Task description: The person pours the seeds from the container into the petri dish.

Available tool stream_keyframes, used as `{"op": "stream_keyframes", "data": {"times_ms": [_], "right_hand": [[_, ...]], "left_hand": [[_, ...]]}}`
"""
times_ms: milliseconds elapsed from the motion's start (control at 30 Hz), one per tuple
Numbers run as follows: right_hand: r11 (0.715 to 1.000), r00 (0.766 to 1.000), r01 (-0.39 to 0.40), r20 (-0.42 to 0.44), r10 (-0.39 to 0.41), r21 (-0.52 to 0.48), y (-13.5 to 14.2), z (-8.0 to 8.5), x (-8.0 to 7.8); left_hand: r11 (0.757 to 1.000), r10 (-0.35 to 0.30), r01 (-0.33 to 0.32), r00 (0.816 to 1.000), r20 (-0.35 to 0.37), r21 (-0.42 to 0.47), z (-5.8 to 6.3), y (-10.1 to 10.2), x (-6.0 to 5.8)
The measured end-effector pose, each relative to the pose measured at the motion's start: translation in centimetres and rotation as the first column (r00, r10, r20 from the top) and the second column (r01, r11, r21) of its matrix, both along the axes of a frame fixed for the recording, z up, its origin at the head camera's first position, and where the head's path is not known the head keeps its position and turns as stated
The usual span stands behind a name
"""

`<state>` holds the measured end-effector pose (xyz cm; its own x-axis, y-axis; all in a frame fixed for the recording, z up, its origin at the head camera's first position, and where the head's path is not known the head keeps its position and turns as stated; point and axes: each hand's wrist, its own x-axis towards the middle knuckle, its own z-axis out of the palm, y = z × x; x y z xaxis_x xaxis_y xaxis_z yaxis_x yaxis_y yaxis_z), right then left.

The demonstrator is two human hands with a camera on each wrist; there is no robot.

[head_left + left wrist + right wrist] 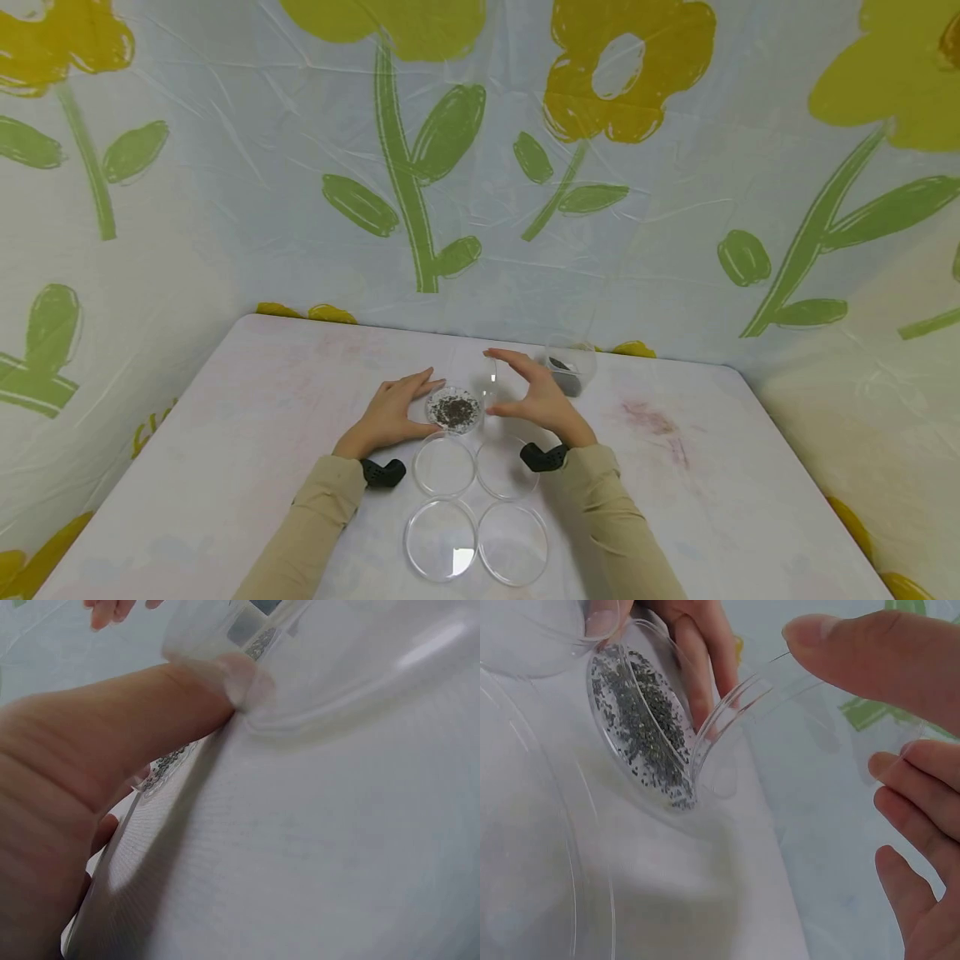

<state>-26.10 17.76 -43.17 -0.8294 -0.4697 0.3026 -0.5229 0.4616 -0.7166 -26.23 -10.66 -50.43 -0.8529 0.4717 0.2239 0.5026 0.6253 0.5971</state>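
Observation:
A round clear petri dish [454,410] holds dark granules, heaped at its middle and scattered toward the rim. My left hand [390,411] grips it at the left side, fingers behind and thumb in front. Just to its right, my right hand [542,398] pinches a clear petri dish lid [490,379] between thumb and fingers. That lid stands on edge, tilted, and in the right wrist view its lower rim overlaps the granules [641,724]. In the left wrist view the thumb [150,705] hides most of the dish of granules.
Several clear petri dish pieces lie in two rows in front of the hands, including a near-left one [441,575] and a near-right one [513,582]. Behind my right hand stands a clear container [567,382] with dark material inside. A flowered sheet [487,275] hangs behind the table.

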Motion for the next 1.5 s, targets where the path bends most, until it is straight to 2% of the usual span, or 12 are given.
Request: {"op": "stream_keyframes", "data": {"times_ms": [267,500,733,1033,1233,1500], "right_hand": [[0.997,0.997,-0.07,0.022,0.07,0.018,-1.4,0.1,-0.6],[0.992,0.992,-0.123,0.003,0.123,0.026,-2.5,-0.6,-1.3],[0.987,0.989,-0.144,0.047,0.141,0.068,-3.4,-1.2,-1.6],[0.973,0.985,-0.168,0.062,0.16,0.161,-4.5,-1.7,-1.7],[0.969,0.98,-0.189,0.088,0.177,0.157,-4.9,-2.1,-1.6],[0.967,0.977,-0.203,0.094,0.19,0.152,-5.0,-2.7,-1.7]], "left_hand": [[0.999,0.004,-0.006,0.999,-0.039,-0.038,-0.1,0.2,-0.2],[0.994,0.035,-0.039,0.999,-0.04,-0.1,-0.2,0.5,-0.2],[0.992,0.056,-0.061,0.997,-0.048,-0.107,-0.3,0.7,-0.2],[0.993,0.088,-0.091,0.995,-0.041,-0.079,-0.7,0.8,-0.2],[0.993,0.093,-0.094,0.995,-0.021,-0.07,-0.8,0.8,0.0],[0.994,0.071,-0.077,0.994,-0.084,-0.078,-0.9,0.7,-0.1]]}}
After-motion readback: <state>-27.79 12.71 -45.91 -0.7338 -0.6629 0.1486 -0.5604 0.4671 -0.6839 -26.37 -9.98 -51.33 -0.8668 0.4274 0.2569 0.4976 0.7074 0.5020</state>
